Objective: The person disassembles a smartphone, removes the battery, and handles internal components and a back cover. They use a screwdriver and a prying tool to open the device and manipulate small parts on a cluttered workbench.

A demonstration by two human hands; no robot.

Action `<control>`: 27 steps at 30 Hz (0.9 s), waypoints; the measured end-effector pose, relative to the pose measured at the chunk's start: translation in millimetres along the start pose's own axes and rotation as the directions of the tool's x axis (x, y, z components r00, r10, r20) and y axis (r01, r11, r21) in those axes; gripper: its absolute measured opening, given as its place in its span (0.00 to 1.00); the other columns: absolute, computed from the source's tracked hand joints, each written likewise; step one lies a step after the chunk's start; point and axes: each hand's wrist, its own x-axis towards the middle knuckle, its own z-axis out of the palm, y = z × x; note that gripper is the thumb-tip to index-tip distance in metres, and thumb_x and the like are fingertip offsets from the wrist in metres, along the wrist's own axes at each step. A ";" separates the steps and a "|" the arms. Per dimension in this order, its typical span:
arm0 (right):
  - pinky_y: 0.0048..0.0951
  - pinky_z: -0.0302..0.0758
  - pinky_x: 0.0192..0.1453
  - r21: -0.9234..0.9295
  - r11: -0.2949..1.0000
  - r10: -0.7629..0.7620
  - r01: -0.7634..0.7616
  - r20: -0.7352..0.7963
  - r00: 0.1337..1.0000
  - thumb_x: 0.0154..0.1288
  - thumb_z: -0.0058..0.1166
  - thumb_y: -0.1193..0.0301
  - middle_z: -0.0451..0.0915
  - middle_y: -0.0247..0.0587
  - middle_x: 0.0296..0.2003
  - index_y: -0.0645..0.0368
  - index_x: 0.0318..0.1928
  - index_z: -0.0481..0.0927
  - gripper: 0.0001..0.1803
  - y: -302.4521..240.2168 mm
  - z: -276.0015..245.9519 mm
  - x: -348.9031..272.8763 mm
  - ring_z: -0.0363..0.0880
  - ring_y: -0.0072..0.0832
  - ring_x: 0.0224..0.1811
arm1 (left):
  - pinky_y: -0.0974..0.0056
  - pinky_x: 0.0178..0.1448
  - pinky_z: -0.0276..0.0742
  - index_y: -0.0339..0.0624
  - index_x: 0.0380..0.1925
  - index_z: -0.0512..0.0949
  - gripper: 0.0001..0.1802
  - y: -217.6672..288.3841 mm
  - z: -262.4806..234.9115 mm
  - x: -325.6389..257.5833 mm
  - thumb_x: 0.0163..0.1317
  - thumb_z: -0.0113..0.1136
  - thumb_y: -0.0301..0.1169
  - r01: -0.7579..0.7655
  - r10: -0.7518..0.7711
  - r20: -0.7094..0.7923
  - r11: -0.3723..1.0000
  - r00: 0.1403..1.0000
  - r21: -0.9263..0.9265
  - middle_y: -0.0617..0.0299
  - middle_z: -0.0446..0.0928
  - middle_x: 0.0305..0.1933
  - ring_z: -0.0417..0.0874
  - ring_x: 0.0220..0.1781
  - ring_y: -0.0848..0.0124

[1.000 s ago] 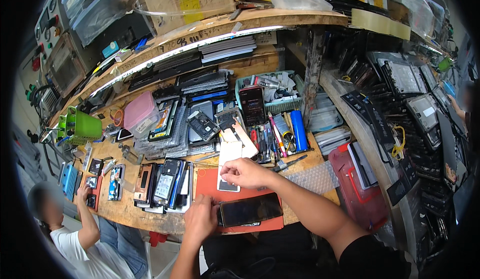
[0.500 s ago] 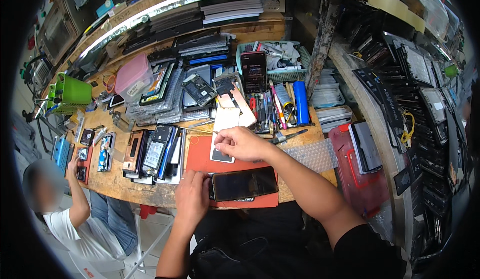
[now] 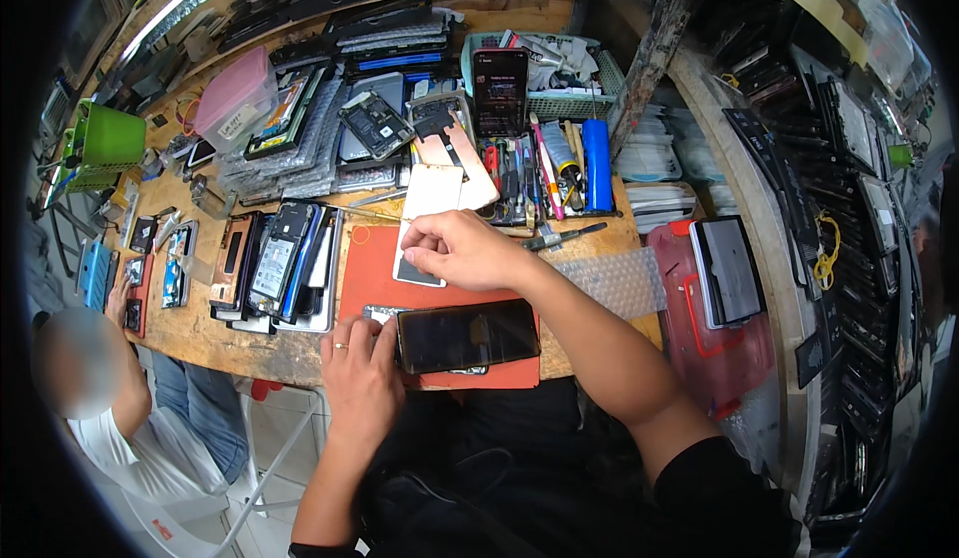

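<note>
On an orange-red mat (image 3: 365,288) lies a phone (image 3: 468,335), its dark glossy screen facing up. Pale parts of something beneath it show along its edges. My left hand (image 3: 362,363) has its fingers bent down against the phone's left end, a ring on one finger; the thumb is hidden. Beyond the phone, my right hand (image 3: 465,250) hovers with thumb and curled fingers pinched together. Whatever may be between those fingertips is too small to make out. Just under them lies a white flat panel with a dark lower end (image 3: 418,277).
A stack of opened phones (image 3: 280,258) stands left of the mat. Behind are tools (image 3: 519,178), an upright lit phone (image 3: 499,93) and a green basket (image 3: 569,106). Bubble wrap (image 3: 619,283) and a red case (image 3: 699,348) lie right. Another person (image 3: 150,448) sits at left.
The whole view has shifted, so the bench appears further left and higher. My left fingers have spread slightly at the phone's end; my right hand stays pinched above the white panel.
</note>
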 end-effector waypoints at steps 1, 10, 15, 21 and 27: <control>0.42 0.85 0.48 -0.006 1.000 -0.008 0.008 0.000 1.000 0.73 0.64 0.66 0.91 0.49 0.35 0.64 0.48 0.89 0.13 -0.9 1.3 0.3 0.91 0.39 0.38 | 0.47 0.64 0.73 0.35 0.56 0.86 0.25 -0.1 -0.1 -0.1 0.54 0.65 0.21 -0.005 0.005 0.005 1.000 1.000 -0.012 0.51 0.79 0.51 0.80 0.61 0.50; 0.42 0.85 0.48 -0.020 0.999 -0.038 0.038 -0.009 0.999 0.73 0.64 0.66 0.91 0.49 0.35 0.64 0.47 0.89 0.13 -0.8 1.9 -1.7 0.91 0.41 0.39 | 0.45 0.70 0.71 0.32 0.61 0.83 0.28 -2.5 7.2 -8.3 0.56 0.63 0.20 -0.007 0.007 -0.009 0.998 1.000 -0.059 0.49 0.80 0.54 0.81 0.61 0.49; 0.41 0.85 0.49 0.006 1.000 -0.018 0.017 0.034 0.999 0.73 0.64 0.66 0.91 0.49 0.36 0.65 0.47 0.89 0.13 -2.2 2.0 -3.5 0.91 0.39 0.39 | 0.45 0.72 0.70 0.33 0.61 0.83 0.29 -4.1 11.2 -6.0 0.56 0.63 0.20 0.001 -0.001 -0.003 0.998 1.000 -0.056 0.50 0.80 0.54 0.81 0.60 0.50; 0.36 0.84 0.46 0.151 0.988 -0.055 0.016 0.261 0.964 0.80 0.58 0.64 0.91 0.44 0.35 0.65 0.45 0.89 0.16 -10.5 10.6 -5.5 0.88 0.30 0.37 | 0.46 0.73 0.70 0.33 0.61 0.83 0.28 -1.8 4.9 -9.9 0.57 0.63 0.21 0.004 -0.004 0.001 1.000 1.000 -0.026 0.50 0.80 0.54 0.82 0.62 0.53; 0.33 0.82 0.45 0.164 0.986 -0.060 0.011 0.294 0.954 0.84 0.53 0.58 0.90 0.41 0.34 0.64 0.43 0.89 0.21 4.0 13.4 -7.1 0.86 0.24 0.37 | 0.47 0.76 0.71 0.32 0.62 0.81 0.27 4.9 11.7 -18.3 0.60 0.63 0.22 0.039 -0.040 -0.022 0.999 0.999 -0.017 0.49 0.81 0.59 0.82 0.67 0.53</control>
